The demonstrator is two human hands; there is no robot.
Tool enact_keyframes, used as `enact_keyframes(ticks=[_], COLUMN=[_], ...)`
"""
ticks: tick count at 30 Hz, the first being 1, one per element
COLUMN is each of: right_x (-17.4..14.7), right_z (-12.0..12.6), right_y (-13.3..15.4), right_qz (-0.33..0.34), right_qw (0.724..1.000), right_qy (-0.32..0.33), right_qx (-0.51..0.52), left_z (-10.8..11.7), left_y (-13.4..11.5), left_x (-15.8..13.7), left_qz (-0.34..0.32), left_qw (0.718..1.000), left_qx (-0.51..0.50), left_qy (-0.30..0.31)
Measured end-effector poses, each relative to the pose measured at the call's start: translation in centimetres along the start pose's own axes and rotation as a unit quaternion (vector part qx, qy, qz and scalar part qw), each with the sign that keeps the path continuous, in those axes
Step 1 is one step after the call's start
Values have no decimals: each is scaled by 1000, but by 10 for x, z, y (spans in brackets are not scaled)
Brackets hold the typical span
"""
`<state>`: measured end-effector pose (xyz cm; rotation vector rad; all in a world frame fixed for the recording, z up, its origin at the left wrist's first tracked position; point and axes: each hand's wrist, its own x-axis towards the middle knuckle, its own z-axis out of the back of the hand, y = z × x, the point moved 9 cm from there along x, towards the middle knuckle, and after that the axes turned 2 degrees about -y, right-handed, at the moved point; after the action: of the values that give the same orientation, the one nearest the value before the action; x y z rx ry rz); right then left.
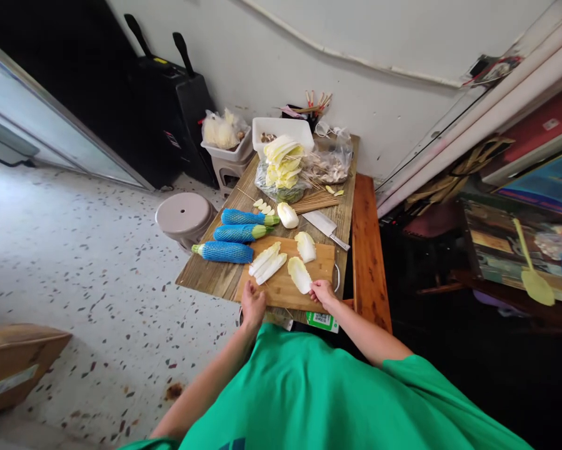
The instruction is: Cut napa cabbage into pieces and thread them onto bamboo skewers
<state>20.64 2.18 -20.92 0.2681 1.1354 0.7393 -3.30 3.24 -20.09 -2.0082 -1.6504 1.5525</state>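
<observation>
- Cutting board (285, 298): several cabbage leaves (268, 263) already laid out.
- Cabbage pile (283, 164): behind board, still stacked.
- Left hand (253, 304): curled at near edge; can't tell if holding anything.
- Right hand (323, 292): pinching pale leaf (299, 274) by its base, over board.

The person is wearing a bright green, short-sleeved fabric T-shirt (318, 387), whose plain cloth is forming soft folds and shaded creases across the front. A small dark, slanted block marking (234, 444) is appearing on it low in the view, where the lower border is cutting it off. The matching green right sleeve (397, 370) is ending in a straight hem; the green left sleeve (154, 444) is showing only partly. Beyond these, the slender left forearm (203, 384) and right forearm (362, 331) are remaining bare.
</observation>
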Motion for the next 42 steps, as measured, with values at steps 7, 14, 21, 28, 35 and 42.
enact_keyframes(ticks=[7,14,21,28,35,42], right_x=[22,104,141,130,49,-30], right_z=[94,190,183,210,212,134], right_y=[23,76,96,97,69,51], right_qz=[107,195,221,228,316,421], right_qw=[975,909,878,866,848,794], right_qy=[-96,-170,-163,-169,-151,-21], right_qx=[-167,-326,-391,-412,-399,-438], left_z=[-73,-155,-158,-162,-158,-158], left_y=[27,81,93,97,99,99], left_x=[-48,-50,-38,-40,-39,-38], left_qz=[-162,-417,-416,-426,-439,-451], left_qw=[909,463,444,460,486,482], left_qx=[343,739,762,752,728,724], left_qy=[170,254,223,205,205,200])
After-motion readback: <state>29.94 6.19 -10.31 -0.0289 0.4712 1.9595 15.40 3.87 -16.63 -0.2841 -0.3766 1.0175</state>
